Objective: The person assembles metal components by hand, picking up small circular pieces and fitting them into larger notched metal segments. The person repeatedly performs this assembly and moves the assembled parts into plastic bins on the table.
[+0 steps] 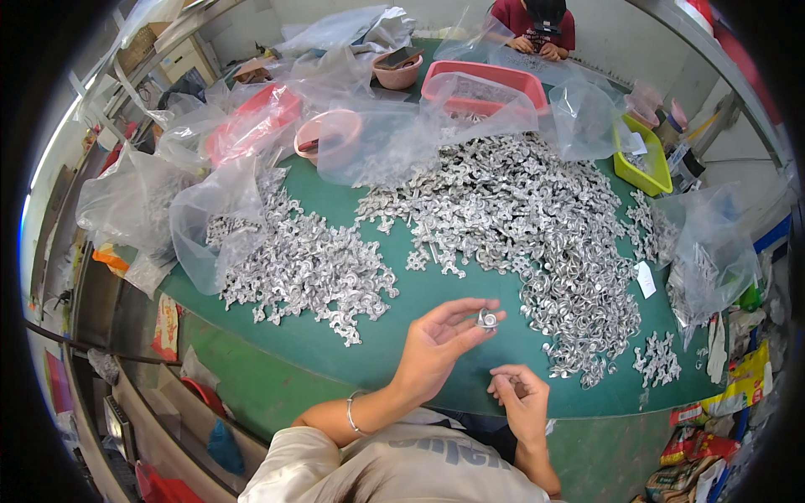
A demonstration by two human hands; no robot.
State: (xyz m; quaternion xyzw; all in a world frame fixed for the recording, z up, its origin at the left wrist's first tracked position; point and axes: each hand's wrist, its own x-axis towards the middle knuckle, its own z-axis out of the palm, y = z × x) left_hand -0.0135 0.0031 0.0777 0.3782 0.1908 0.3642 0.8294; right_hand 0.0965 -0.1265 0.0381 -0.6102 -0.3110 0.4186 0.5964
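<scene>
Even daylight is filling the scene, seemingly entering from a bright opening at about nine o'clock, where the rim is washing out to white. The clear plastic bags [210, 210] are catching soft glare, and the heaps of small metal parts [520, 218] are glinting all over. Shadows on the green table [436, 285] are staying faint and short. Fisheye distortion is bending the table's edge strongly, and a black vignette is closing the corners. Detail is softening toward three o'clock.
</scene>
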